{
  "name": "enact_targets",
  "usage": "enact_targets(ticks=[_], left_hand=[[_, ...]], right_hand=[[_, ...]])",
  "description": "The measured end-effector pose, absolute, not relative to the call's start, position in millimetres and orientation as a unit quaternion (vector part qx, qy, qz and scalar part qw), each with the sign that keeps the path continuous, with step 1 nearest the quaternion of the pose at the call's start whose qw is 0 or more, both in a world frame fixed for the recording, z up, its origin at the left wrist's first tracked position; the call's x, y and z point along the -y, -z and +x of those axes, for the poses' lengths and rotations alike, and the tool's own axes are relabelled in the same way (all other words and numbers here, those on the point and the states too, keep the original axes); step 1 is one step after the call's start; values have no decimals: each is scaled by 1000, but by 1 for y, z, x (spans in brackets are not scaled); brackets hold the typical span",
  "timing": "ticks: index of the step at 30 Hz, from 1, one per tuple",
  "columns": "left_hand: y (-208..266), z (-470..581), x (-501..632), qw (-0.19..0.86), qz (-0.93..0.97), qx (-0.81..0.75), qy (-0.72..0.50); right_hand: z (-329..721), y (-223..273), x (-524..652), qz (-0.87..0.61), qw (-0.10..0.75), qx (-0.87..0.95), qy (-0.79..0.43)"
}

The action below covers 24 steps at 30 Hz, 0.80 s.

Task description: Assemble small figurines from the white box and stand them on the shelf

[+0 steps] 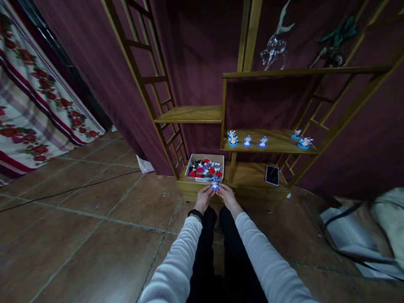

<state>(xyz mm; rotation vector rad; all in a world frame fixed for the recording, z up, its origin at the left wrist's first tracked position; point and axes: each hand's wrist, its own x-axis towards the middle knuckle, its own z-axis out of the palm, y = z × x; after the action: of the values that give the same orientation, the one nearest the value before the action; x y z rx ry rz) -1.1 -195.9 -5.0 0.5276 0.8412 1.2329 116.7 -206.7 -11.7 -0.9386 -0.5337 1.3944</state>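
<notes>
Between my two hands is a small figurine (215, 184) with a purple top and a blue-purple base, held upright. My left hand (203, 198) is closed on its left side, and my right hand (227, 195) grips it from the right. Just beyond my fingers, a shallow cardboard box (205, 157) holds several jumbled figurines with red, black and purple parts. On the shelf (277, 136) up and to the right stand two purple-based figurines (255, 142), with blue-based figurines (232, 139) at the left end and more blue-based figurines (304, 143) at the right end.
A phone or tablet with a dark screen (272, 175) lies on the lower cabinet top. Higher up stand a clear deer ornament (275, 48) and a dark green ornament (334, 44). A black cable (78, 191) crosses the tiled floor. Bags (356, 235) sit at the right.
</notes>
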Motion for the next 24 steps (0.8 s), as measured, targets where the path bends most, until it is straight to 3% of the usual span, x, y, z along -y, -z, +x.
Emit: enact_targets(ticks=[24], left_hand=[[0,5,199,681,271,-384,-562]], right_hand=[[125,9,210,-397,598,256,-647]])
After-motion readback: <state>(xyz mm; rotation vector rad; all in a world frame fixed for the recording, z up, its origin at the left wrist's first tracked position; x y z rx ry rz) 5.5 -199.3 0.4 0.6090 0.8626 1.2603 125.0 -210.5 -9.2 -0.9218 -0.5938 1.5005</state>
